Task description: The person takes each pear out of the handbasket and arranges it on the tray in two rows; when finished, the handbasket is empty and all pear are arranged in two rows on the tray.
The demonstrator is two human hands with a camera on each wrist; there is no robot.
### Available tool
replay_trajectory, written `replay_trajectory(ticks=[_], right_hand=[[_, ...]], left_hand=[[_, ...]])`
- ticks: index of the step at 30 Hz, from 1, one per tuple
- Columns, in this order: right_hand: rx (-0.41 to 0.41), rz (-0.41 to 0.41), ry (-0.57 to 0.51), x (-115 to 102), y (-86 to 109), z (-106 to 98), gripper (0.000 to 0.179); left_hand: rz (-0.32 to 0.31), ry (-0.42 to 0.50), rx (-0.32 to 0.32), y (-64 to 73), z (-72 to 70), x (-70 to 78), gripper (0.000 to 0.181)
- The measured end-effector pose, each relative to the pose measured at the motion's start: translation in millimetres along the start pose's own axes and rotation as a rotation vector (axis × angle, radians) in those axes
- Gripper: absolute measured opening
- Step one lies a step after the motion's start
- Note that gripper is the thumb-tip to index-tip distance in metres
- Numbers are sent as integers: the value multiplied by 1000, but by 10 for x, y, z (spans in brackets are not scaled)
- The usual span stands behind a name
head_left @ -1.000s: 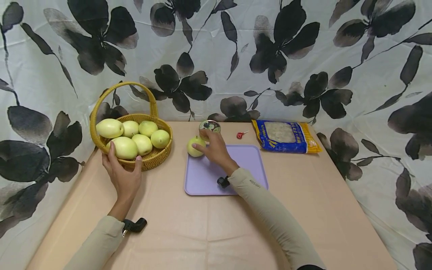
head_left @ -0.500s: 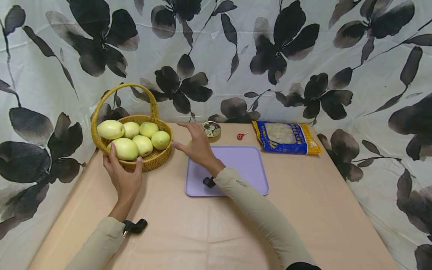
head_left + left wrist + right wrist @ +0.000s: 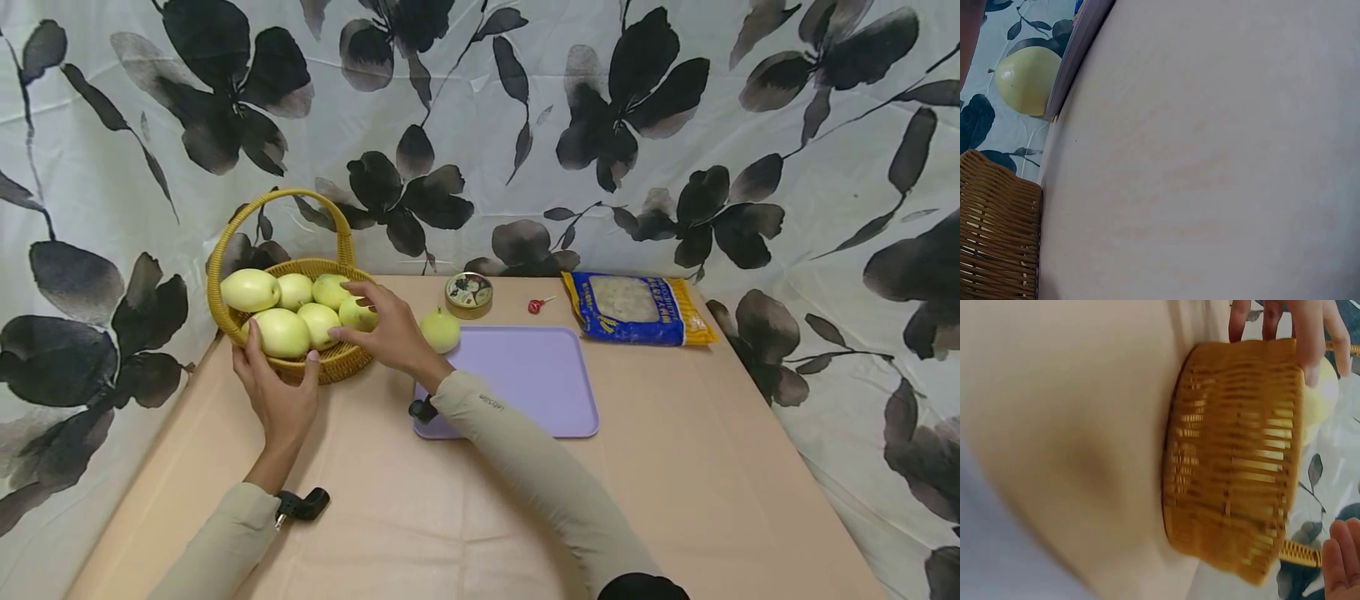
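A yellow wicker basket (image 3: 341,364) with a tall handle stands at the left, holding several pale green fruits (image 3: 279,333). My left hand (image 3: 281,404) grips its front rim; in the right wrist view the fingers (image 3: 1311,337) lap over the edge. Over the basket's right side hovers my right hand (image 3: 393,329), thumb and fingers spread around the rightmost fruit (image 3: 356,313), which it partly hides. Contact with that fruit cannot be made out. One more pale green fruit (image 3: 440,331) with a short stem sits on the lilac tray's (image 3: 525,383) back left corner.
Behind the tray are a round tin (image 3: 468,296) with a patterned lid and a small red object (image 3: 536,307) with a thin tip. A blue and yellow packet (image 3: 637,308) lies at the back right. Floral cloth (image 3: 517,108) hangs behind the table.
My right hand has moved left from the fruit on the tray to above the basket, leaving that fruit behind. The left hand has stayed on the basket.
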State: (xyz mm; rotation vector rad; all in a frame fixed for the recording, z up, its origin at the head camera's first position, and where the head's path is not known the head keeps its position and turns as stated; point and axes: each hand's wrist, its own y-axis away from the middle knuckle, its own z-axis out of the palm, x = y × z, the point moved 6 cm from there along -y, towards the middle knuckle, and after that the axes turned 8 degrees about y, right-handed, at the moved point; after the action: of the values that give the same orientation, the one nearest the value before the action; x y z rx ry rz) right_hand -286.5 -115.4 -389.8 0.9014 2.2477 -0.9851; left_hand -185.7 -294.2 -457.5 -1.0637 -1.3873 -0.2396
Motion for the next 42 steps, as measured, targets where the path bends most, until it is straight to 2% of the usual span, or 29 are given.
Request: replay_trajectory(ticks=[5,16,21,27,35,42], right_hand=[[-60,27,-30,-50,-67,202,71],[-168,65,-13,-134,-265,567,70],[-193,94,42,-198,-340,639,69],[-220,169,41,-207,-380,720,65],[-235,197,87,-244,-399,811,64],[-219,216,140,-263,-387,861,68]], left_hand=[[-4,-12,-2,-13,-11,-13,94],[17,-14,10,-31,-43,-18,92],[33,-27,4,-58,-25,-4,91],[22,-41,-8,-67,-6,4,92],[33,-47,6,-56,-14,-19,93],[12,-54,-5,-25,-22,-8,93]])
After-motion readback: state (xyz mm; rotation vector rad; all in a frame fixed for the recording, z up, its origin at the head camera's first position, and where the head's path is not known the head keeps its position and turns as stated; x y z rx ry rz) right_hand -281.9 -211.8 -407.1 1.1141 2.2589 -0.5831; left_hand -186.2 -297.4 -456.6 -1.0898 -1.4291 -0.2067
